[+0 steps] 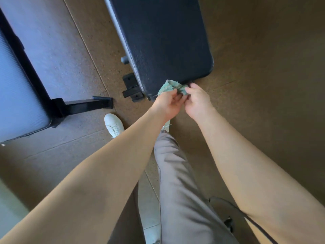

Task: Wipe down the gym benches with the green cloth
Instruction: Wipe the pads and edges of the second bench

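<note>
A black padded gym bench runs away from me in the upper middle, its near end just in front of my hands. The green cloth is bunched up at that near edge. My left hand grips the cloth from below and from the left. My right hand pinches its right end with curled fingers. Both hands meet over the floor just short of the bench pad. Part of the cloth is hidden inside my fingers.
A second bench with a black frame and a foot bar lies at the left. Black brackets stick out under the near bench. My white shoe and grey trouser leg stand on the brown rubber floor.
</note>
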